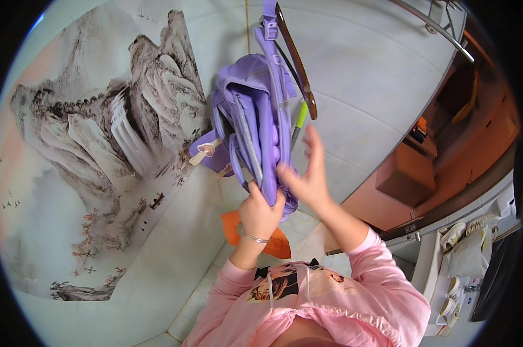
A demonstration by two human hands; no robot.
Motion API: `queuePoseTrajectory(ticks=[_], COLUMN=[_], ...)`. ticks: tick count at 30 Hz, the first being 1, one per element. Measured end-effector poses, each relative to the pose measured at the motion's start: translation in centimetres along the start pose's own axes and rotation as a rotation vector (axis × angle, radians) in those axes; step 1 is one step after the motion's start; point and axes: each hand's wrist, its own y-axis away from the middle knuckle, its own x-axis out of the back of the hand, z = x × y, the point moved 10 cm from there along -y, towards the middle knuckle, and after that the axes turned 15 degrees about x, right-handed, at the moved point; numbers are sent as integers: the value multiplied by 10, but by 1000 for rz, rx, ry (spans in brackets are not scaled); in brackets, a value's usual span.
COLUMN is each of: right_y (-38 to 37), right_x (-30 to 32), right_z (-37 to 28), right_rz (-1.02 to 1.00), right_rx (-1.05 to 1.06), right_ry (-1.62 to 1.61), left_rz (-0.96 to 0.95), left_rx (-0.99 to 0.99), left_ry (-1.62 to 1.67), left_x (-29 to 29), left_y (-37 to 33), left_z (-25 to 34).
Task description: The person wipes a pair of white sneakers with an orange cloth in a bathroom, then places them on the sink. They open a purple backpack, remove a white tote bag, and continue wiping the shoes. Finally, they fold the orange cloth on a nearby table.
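head view: you face a pale tiled wall (360,75), and a grey landscape mural (157,98) with mountains and a waterfall fills its left side. the purple backpack (256,110) is at the centre, in front of the wall, upright, top opening gaping, its strap (269,34) running up to the upper edge. a purple flap-like piece with a pale tag (206,151) sticks out on its left. just right of the bag, a glossy brown strip (299,66) slants down, a lime-green handle (301,115) below its end. orange item (232,228) under your left wrist, kind unclear. right side: metal rail (435,26) up top, brown-orange area with a boxy block (406,173), then pale shoes (453,236) and a white bag (470,253) lower down.

both your forearms come up from the lower edge in pink sleeves (368,260). left hand (260,213): bracelet (253,237) at the wrist, grip clamped on the backpack's lower edge, thumb on the near side. right hand (309,176): raised beside the bag's right side, slightly blurred, grip apart with fingers up, thumb toward the bag; can't tell if it touches.
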Motion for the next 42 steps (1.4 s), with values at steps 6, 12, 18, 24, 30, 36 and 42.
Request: queuePoseTrajectory(ticks=[6,12,18,24,30,36,42], right_y=[48,47,42,41,47,47,46], right_x=[-32,4,53,56,64,64,84], right_z=[2,24,72,85,104,98,90], right_rz=[-119,58,248,195,157,47,133], right_rx=[-142,-255,-429,-368,-406,-346,-308], right_ry=[-450,-299,-384,-439,-515,-470,-216], left_rz=[-188,-320,-438,-431,-161,-196,-196], left_rx=[-30,-291,124,58,87,41,67], left_ry=[-32,114,466,635,252,189,247], left_x=[-27,-35,-28,-39,-28,-60,-58], left_y=[11,25,21,32,20,18,12], left_z=[17,39,-10,-4,-43,-39,-44])
